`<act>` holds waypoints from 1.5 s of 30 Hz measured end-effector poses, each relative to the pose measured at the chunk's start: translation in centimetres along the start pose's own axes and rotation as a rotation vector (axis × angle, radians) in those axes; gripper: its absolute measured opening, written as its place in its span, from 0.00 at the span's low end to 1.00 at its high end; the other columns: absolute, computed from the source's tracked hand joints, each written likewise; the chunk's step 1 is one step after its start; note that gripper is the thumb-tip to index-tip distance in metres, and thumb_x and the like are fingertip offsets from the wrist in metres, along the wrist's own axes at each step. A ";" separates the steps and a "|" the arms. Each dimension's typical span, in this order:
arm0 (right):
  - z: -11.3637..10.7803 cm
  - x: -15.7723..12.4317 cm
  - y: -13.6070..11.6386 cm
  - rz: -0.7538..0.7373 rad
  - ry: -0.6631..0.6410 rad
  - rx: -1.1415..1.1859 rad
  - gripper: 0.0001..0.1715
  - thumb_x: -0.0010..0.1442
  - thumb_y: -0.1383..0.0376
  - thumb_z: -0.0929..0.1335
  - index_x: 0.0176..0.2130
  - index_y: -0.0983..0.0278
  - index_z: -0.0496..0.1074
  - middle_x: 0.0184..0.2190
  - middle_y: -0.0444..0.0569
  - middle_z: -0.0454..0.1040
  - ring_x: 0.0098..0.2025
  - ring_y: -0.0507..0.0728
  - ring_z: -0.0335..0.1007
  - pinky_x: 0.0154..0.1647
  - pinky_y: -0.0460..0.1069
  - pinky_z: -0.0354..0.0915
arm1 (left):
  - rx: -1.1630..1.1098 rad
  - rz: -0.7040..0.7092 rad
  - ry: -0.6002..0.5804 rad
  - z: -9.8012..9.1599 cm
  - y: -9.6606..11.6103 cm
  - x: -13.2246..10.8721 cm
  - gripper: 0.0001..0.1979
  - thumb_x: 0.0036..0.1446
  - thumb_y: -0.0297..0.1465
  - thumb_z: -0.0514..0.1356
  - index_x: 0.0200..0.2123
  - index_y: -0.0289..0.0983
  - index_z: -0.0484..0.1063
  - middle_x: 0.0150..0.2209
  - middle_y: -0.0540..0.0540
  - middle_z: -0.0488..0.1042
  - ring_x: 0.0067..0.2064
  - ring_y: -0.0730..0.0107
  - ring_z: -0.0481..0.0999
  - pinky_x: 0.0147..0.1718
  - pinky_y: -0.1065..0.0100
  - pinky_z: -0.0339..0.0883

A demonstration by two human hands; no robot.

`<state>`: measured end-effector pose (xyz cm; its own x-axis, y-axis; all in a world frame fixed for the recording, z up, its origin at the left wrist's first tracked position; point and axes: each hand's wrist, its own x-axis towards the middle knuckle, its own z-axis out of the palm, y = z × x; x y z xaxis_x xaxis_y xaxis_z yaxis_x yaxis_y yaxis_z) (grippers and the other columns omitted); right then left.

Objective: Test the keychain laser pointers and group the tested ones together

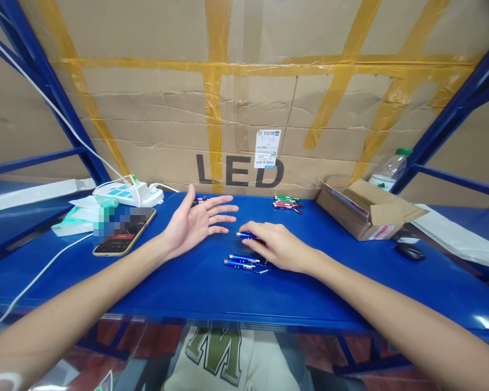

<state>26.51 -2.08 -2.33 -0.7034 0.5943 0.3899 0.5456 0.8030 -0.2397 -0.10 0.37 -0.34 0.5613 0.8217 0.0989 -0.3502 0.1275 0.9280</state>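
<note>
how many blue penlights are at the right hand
3 visible: a held penlight in the right hand, and two lying side by side on the blue table, a farther penlight and a nearer penlight. More may be hidden under that hand.

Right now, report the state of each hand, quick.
Left hand: open, holding nothing.
Right hand: closed, holding a blue pen-shaped item.

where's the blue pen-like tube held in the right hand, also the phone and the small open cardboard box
Blue pen-like tube [246,235]: head view, on the end showing past the fingers of the right hand [282,247].
Phone [126,235]: head view, mid-screen.
Small open cardboard box [342,213]: head view, on its near side wall.
</note>
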 end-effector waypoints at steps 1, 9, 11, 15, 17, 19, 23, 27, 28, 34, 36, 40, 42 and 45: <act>0.0 0.0 0.0 -0.003 0.002 0.016 0.13 0.79 0.59 0.64 0.58 0.60 0.71 0.48 0.52 0.83 0.45 0.60 0.80 0.46 0.53 0.70 | 0.001 0.001 0.002 0.0 0.0 0.0 0.46 0.70 0.64 0.43 0.67 0.34 0.72 0.67 0.30 0.72 0.62 0.44 0.75 0.52 0.56 0.73; 0.0 0.0 0.0 -0.012 0.014 0.064 0.14 0.79 0.60 0.64 0.58 0.61 0.72 0.52 0.54 0.83 0.48 0.60 0.82 0.49 0.54 0.73 | 0.007 -0.002 0.005 -0.1 0.1 0.0 0.46 0.70 0.64 0.42 0.68 0.34 0.72 0.67 0.30 0.72 0.62 0.45 0.76 0.52 0.56 0.73; 0.0 0.0 0.0 -0.009 0.010 0.059 0.14 0.79 0.60 0.64 0.58 0.61 0.72 0.52 0.54 0.83 0.49 0.61 0.82 0.49 0.55 0.73 | 0.008 -0.002 0.008 -0.1 0.1 0.0 0.47 0.70 0.65 0.42 0.68 0.33 0.71 0.67 0.30 0.73 0.61 0.46 0.76 0.52 0.57 0.73; 0.0 0.0 0.0 0.018 -0.017 0.039 0.14 0.79 0.59 0.63 0.58 0.61 0.72 0.53 0.54 0.82 0.50 0.61 0.81 0.50 0.56 0.74 | -0.001 0.004 0.000 -0.1 0.0 0.0 0.46 0.70 0.64 0.43 0.68 0.33 0.71 0.67 0.30 0.73 0.61 0.45 0.76 0.52 0.56 0.72; 0.0 0.0 -0.1 0.025 -0.035 0.021 0.15 0.80 0.58 0.62 0.58 0.61 0.72 0.53 0.54 0.81 0.51 0.62 0.80 0.51 0.56 0.74 | -0.005 0.004 -0.004 -0.2 0.0 0.0 0.46 0.70 0.64 0.42 0.68 0.33 0.71 0.67 0.30 0.73 0.61 0.45 0.76 0.52 0.56 0.72; -0.1 0.0 -0.2 0.018 -0.046 0.008 0.17 0.81 0.57 0.60 0.57 0.61 0.72 0.51 0.54 0.81 0.50 0.61 0.80 0.51 0.56 0.73 | -0.003 0.004 -0.004 -0.3 -0.1 0.1 0.46 0.70 0.64 0.42 0.68 0.33 0.72 0.66 0.30 0.73 0.61 0.45 0.76 0.52 0.56 0.73; -0.2 0.0 -0.3 -0.010 -0.029 0.022 0.19 0.82 0.59 0.56 0.57 0.62 0.71 0.50 0.54 0.79 0.47 0.60 0.78 0.51 0.56 0.73 | 0.001 0.005 -0.004 -0.2 -0.1 0.1 0.46 0.70 0.64 0.42 0.67 0.34 0.72 0.66 0.30 0.73 0.61 0.45 0.76 0.52 0.56 0.73; -0.1 0.0 -0.1 -0.010 -0.011 0.016 0.17 0.82 0.58 0.57 0.55 0.62 0.70 0.49 0.55 0.79 0.48 0.61 0.78 0.51 0.56 0.72 | 0.006 0.004 0.008 -0.1 0.0 0.0 0.47 0.70 0.64 0.41 0.68 0.34 0.72 0.66 0.30 0.74 0.61 0.46 0.76 0.51 0.57 0.73; -0.1 0.0 -0.1 0.005 -0.012 0.022 0.17 0.82 0.58 0.57 0.55 0.61 0.70 0.48 0.54 0.80 0.47 0.60 0.78 0.49 0.56 0.72 | 0.007 0.003 0.008 -0.1 0.0 0.0 0.47 0.70 0.64 0.41 0.68 0.34 0.72 0.66 0.30 0.74 0.61 0.46 0.76 0.51 0.57 0.73; 0.0 0.0 -0.1 0.039 -0.083 0.036 0.15 0.81 0.58 0.59 0.54 0.61 0.69 0.44 0.52 0.82 0.41 0.59 0.79 0.42 0.53 0.70 | 0.003 0.007 -0.005 -0.2 0.0 0.0 0.46 0.70 0.64 0.42 0.68 0.34 0.71 0.66 0.30 0.73 0.61 0.45 0.76 0.51 0.56 0.74; 0.0 0.0 -0.2 0.031 -0.098 0.025 0.14 0.81 0.59 0.59 0.53 0.61 0.70 0.44 0.52 0.82 0.41 0.59 0.79 0.43 0.52 0.70 | 0.001 0.009 -0.006 -0.3 0.0 0.0 0.46 0.70 0.64 0.42 0.68 0.34 0.72 0.66 0.30 0.73 0.62 0.45 0.76 0.51 0.56 0.74; -0.1 0.1 -0.2 0.016 -0.105 0.007 0.15 0.81 0.59 0.59 0.53 0.62 0.70 0.44 0.53 0.81 0.41 0.59 0.79 0.43 0.52 0.70 | -0.007 0.010 -0.002 -0.3 0.0 0.0 0.45 0.71 0.63 0.42 0.68 0.34 0.72 0.66 0.30 0.73 0.61 0.45 0.76 0.51 0.56 0.74; -0.1 0.1 -0.2 0.011 -0.109 0.010 0.15 0.81 0.59 0.59 0.53 0.62 0.70 0.44 0.53 0.81 0.41 0.60 0.79 0.43 0.52 0.70 | -0.012 0.009 0.004 -0.3 0.0 0.0 0.45 0.71 0.63 0.42 0.68 0.33 0.72 0.66 0.30 0.73 0.61 0.45 0.77 0.51 0.56 0.74; -0.1 0.0 -0.2 0.020 -0.109 0.015 0.15 0.81 0.59 0.59 0.53 0.62 0.70 0.44 0.53 0.81 0.42 0.60 0.79 0.43 0.53 0.70 | -0.011 0.011 0.001 -0.2 0.0 0.0 0.44 0.71 0.62 0.43 0.68 0.33 0.71 0.66 0.30 0.73 0.61 0.45 0.76 0.52 0.55 0.73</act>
<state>26.42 -2.19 -2.19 -0.7382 0.6111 0.2857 0.5540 0.7908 -0.2602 -0.25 0.52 -0.47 0.5565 0.8237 0.1085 -0.3643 0.1245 0.9229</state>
